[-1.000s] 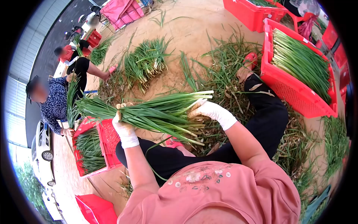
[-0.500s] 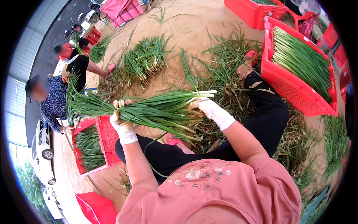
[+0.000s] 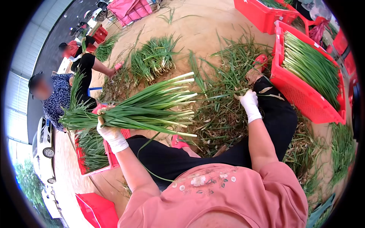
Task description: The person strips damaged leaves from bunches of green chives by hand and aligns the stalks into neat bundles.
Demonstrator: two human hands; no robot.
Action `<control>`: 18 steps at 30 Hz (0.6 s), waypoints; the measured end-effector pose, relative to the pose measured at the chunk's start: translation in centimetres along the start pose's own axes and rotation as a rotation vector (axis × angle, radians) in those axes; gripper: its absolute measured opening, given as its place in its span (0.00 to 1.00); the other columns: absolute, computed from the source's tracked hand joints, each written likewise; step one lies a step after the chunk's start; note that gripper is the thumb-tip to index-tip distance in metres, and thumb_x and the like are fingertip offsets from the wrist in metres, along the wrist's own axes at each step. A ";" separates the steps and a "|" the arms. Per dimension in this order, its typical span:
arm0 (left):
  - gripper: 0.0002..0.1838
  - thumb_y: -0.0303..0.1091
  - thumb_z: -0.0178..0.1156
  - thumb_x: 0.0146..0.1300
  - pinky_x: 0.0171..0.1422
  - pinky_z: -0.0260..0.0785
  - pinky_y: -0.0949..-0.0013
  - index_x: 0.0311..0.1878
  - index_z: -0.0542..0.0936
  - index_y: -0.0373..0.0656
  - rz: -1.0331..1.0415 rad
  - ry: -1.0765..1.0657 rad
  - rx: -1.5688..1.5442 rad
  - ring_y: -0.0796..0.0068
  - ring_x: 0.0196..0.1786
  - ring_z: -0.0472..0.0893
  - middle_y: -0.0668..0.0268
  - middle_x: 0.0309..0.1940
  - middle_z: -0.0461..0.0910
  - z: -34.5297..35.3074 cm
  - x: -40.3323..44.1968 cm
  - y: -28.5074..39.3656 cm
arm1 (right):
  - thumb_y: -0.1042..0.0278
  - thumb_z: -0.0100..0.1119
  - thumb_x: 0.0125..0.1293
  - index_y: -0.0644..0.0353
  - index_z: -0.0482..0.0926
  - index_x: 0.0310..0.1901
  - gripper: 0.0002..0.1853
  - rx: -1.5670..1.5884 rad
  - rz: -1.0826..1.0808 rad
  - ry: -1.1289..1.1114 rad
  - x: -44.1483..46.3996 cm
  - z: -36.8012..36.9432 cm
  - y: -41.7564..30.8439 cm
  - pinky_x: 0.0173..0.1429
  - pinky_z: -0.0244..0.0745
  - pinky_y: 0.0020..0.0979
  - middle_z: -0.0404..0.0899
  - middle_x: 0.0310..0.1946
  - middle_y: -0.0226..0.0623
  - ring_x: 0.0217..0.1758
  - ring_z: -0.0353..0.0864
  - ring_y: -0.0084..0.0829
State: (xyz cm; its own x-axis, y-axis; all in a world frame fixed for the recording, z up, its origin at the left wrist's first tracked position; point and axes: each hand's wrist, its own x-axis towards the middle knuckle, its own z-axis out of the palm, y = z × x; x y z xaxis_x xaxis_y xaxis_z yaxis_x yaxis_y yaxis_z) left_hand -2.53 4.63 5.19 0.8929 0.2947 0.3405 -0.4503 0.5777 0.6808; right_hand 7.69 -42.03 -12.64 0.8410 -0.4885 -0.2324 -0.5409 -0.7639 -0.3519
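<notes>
My left hand [image 3: 110, 133], in a pale glove, is closed around the leafy middle of a bunch of garlic chives [image 3: 152, 110]. White stem ends fan out to the right, and the green tips hang toward the left. My right hand [image 3: 249, 102], also gloved, is away from the bunch, beside my bent knee. Its fingers are pinched around loose leaves [image 3: 230, 93] that trail leftward above a heap of trimmed leaves [image 3: 216, 125].
A red crate [image 3: 304, 102] of aligned chives stands at right, another red crate [image 3: 114, 157] at left. A chive pile [image 3: 154, 57] lies ahead on the ground. A co-worker [image 3: 59, 95] sits at left, with another person [image 3: 70, 49] beyond. A red box [image 3: 97, 209] is at lower left.
My right hand has left the stem ends and moved right with loose leaves. My left hand has shifted left, and the stem ends have spread and tilted upward.
</notes>
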 end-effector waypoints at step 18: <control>0.09 0.32 0.62 0.52 0.61 0.59 0.54 0.36 0.75 0.45 -0.042 0.159 -0.091 0.60 0.50 0.72 0.67 0.36 0.76 1.1 -1.5 -6.0 | 0.69 0.58 0.60 0.64 0.75 0.39 0.09 1.568 -0.026 -1.169 -12.2 2.1 -10.7 0.18 0.57 0.16 0.72 0.23 0.29 0.18 0.65 0.16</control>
State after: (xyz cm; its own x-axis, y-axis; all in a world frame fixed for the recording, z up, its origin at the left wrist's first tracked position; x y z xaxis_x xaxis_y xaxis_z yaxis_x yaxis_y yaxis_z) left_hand -1.20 -0.13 1.35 0.9024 0.3809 0.2013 -0.4173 0.6567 0.6282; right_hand 3.20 -26.99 -7.96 0.7879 0.4918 -0.3706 -0.6106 0.5456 -0.5740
